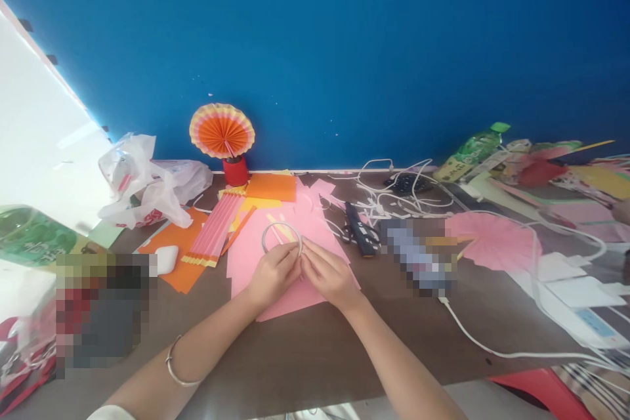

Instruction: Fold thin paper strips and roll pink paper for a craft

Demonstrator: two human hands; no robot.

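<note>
Both forearms are bare from the bottom edge of the frame up to the wrists. A thin silver bangle (178,367) circles the left forearm, loose and plain. At the lower left corner a sliver of white sleeve (112,412) shows. The left hand (273,273) and right hand (329,275) carry no visible rings or gloves.

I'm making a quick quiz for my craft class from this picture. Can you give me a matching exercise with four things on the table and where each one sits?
Things:
1. paper ring
2. orange paper fan
3. green bottle
4. pink pleated strip

Places:
A. far right, lying against the blue wall
B. standing in a red cup at the wall
C. on the orange sheet, left of the hands
D. pinched between the left hand and right hand

Pairs: 1-D, 2-B, 3-A, 4-C
</note>
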